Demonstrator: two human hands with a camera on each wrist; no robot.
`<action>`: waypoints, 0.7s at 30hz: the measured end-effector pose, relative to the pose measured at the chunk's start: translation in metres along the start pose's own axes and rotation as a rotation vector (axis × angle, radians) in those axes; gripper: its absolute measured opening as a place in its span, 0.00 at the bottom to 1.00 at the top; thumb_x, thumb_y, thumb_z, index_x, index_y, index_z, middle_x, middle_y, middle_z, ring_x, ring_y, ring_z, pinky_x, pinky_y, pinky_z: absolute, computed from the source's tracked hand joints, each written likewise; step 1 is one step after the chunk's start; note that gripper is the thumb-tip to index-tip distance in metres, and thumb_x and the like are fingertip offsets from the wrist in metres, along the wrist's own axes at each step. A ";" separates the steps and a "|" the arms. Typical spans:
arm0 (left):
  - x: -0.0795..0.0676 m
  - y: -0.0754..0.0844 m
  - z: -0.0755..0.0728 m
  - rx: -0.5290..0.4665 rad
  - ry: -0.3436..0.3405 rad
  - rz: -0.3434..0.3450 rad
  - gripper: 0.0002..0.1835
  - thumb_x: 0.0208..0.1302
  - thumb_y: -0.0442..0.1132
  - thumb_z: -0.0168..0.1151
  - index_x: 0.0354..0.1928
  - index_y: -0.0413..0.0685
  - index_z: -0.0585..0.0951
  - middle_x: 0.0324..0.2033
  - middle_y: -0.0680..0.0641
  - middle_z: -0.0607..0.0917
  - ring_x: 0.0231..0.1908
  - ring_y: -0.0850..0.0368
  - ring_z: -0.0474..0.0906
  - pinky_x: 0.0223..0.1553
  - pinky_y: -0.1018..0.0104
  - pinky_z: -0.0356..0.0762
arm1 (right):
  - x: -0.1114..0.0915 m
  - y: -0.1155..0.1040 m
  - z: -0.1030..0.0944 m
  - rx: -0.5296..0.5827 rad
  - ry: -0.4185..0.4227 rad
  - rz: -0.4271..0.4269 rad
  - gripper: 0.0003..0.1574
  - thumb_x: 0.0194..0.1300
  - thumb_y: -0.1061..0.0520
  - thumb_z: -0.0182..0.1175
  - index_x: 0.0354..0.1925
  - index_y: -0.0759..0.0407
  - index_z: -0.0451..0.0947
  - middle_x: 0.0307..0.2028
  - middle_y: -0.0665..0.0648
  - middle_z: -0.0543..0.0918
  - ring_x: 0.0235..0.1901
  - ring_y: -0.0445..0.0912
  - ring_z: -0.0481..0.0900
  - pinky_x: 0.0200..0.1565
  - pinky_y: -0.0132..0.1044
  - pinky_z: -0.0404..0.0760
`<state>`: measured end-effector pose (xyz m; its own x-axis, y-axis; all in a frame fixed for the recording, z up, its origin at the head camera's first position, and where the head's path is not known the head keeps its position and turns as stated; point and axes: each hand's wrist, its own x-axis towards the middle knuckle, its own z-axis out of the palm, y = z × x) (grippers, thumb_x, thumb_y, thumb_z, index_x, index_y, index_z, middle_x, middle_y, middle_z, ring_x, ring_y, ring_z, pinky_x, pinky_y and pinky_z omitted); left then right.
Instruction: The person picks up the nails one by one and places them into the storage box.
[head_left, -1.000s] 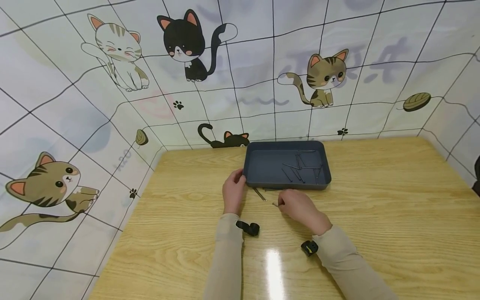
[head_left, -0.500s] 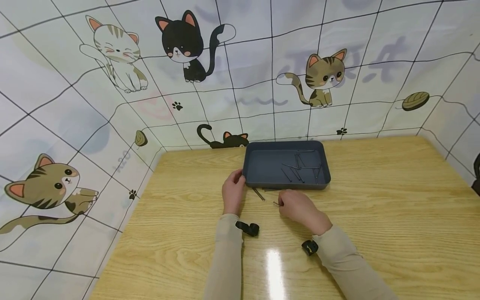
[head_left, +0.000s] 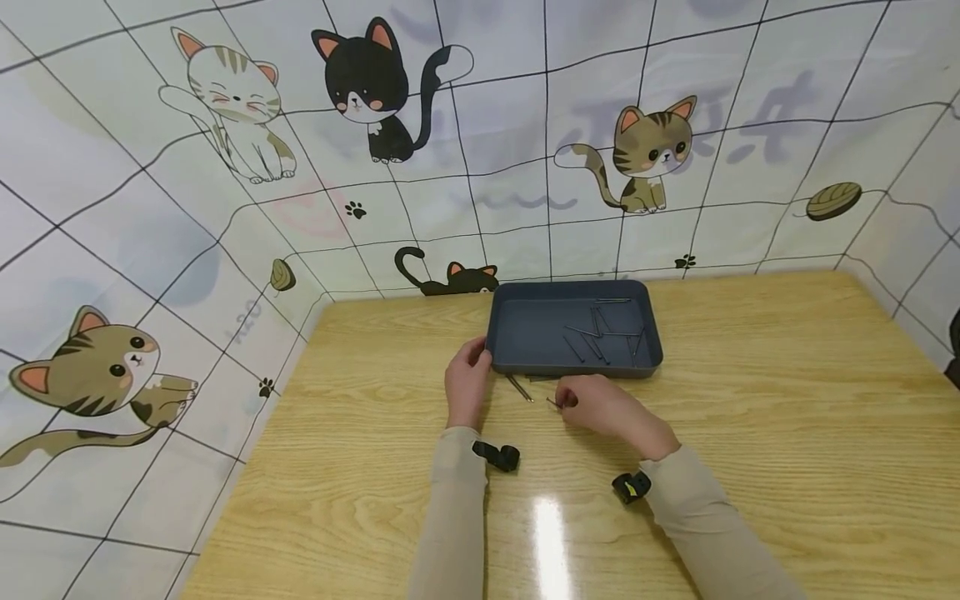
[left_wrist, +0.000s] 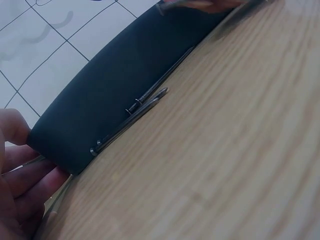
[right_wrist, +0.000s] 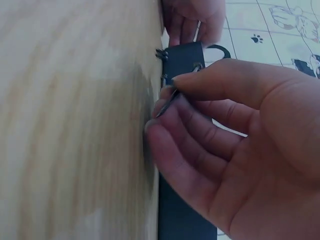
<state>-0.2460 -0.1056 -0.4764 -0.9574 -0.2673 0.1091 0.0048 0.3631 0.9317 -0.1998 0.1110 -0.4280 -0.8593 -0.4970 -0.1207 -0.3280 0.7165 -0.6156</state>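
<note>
Against the tray (head_left: pixel 528 331), gripped at eight o'clock by the left hand (head_left: pixel 466 385), the nail (right_wrist: pixel 167 104) pinched by the right hand (head_left: pixel 603 408) could be dislodged.

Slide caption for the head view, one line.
Left hand touches the left side of a dark tray holding nails; right hand pinches another nail in front.

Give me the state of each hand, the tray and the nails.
Tray: upright on the table
Nails in tray: scattered, some overlapping
Loose nails: lying on the table beside the tray
Left hand: touching the tray's left end
Right hand: pinching one nail
</note>
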 end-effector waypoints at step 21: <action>0.002 -0.003 0.001 0.008 0.004 0.003 0.16 0.61 0.46 0.52 0.51 0.60 0.78 0.43 0.58 0.80 0.43 0.63 0.74 0.45 0.62 0.70 | -0.003 0.020 -0.026 0.105 0.136 0.007 0.12 0.59 0.59 0.55 0.43 0.56 0.76 0.34 0.49 0.78 0.35 0.44 0.74 0.35 0.39 0.72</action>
<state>-0.2483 -0.1067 -0.4796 -0.9563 -0.2695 0.1137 0.0058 0.3710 0.9286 -0.2136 0.1396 -0.4200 -0.9092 -0.4157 -0.0230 -0.2849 0.6615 -0.6938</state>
